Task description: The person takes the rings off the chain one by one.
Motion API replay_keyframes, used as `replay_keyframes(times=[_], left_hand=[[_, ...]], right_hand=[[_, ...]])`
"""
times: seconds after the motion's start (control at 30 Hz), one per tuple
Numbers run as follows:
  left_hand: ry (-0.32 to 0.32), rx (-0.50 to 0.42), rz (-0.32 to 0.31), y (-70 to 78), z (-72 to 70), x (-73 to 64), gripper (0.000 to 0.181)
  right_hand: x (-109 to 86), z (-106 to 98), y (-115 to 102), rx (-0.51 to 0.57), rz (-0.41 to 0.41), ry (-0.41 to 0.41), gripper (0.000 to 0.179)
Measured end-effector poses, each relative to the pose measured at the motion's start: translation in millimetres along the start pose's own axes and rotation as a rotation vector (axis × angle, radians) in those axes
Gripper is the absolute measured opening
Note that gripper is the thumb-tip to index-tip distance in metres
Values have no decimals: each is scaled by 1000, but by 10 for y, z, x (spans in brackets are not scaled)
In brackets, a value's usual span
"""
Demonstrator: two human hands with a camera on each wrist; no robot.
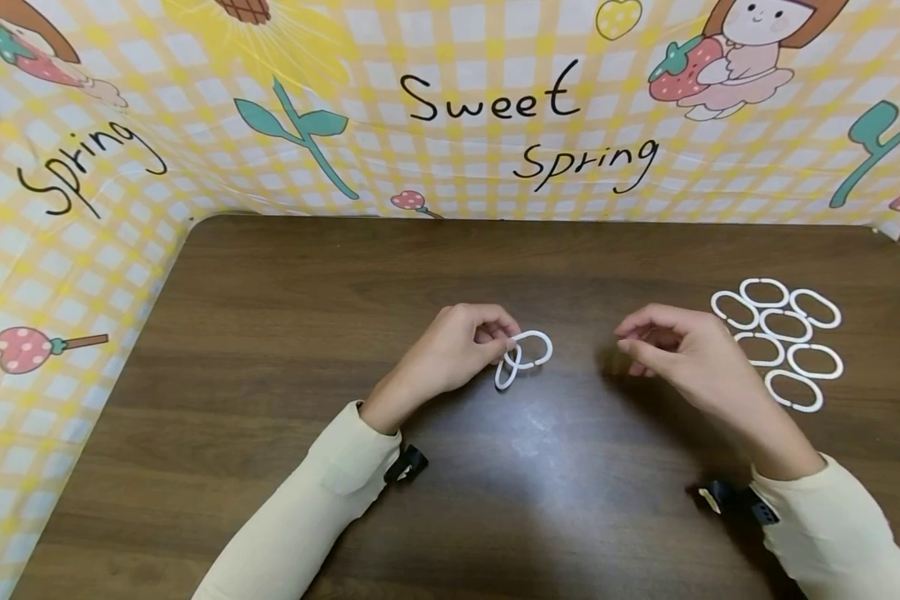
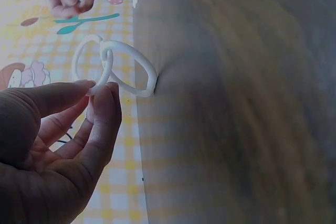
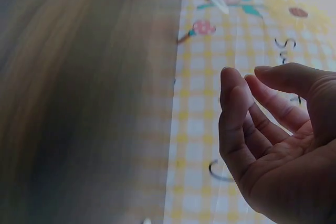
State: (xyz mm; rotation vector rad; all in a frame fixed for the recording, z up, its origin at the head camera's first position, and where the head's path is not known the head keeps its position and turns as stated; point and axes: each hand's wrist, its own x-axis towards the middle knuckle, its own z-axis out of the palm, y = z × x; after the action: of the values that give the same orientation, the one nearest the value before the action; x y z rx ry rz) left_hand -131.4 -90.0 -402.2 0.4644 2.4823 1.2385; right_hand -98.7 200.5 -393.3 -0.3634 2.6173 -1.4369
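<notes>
My left hand [image 1: 471, 343] pinches a white oval link [image 1: 548, 347] between thumb and fingertips, over the middle of the table. A second white link [image 1: 504, 386] is hooked through it and hangs down, its lower end right at the tabletop. The left wrist view shows the hooked pair close up, with the hanging link [image 2: 140, 56] slanting away from the fingertips. To the right, my right hand [image 1: 690, 354] hovers above the table with its fingers loosely bent. Nothing shows between its thumb and fingertips [image 3: 262, 70].
Several loose white oval links [image 1: 816, 361] lie close together at the right of the brown table [image 1: 307, 275], partly behind my right hand in the head view. A yellow checked cloth [image 1: 450, 167] with printed drawings stands along the back and left edges.
</notes>
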Motion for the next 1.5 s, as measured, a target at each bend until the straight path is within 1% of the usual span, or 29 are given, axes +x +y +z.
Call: replay_keyframes(times=[0.13, 0.27, 0.43, 0.6, 0.93, 1.17, 1.33, 1.5], left_hand=[[-3, -7, 6, 11, 6, -2, 7], [-2, -4, 12, 12, 12, -1, 7], [-7, -4, 13, 18, 21, 0, 7], [-9, -7, 16, 23, 29, 2, 7], [-27, -11, 14, 24, 43, 5, 6], [-66, -16, 2, 38, 13, -5, 7], [-82, -20, -12, 20, -14, -4, 9], [-102, -11, -11, -7, -22, 16, 12]], right_hand=[[78, 143, -112, 33, -5, -46, 7], [155, 273, -189, 104, -4, -92, 8], [237, 404, -231, 178, 14, -131, 11], [288, 496, -232, 198, 34, -153, 10], [325, 576, -224, 214, 56, -152, 9], [333, 595, -222, 224, 62, -146, 9], [335, 588, -219, 219, 57, -140, 9], [335, 589, -219, 225, 49, -140, 8]])
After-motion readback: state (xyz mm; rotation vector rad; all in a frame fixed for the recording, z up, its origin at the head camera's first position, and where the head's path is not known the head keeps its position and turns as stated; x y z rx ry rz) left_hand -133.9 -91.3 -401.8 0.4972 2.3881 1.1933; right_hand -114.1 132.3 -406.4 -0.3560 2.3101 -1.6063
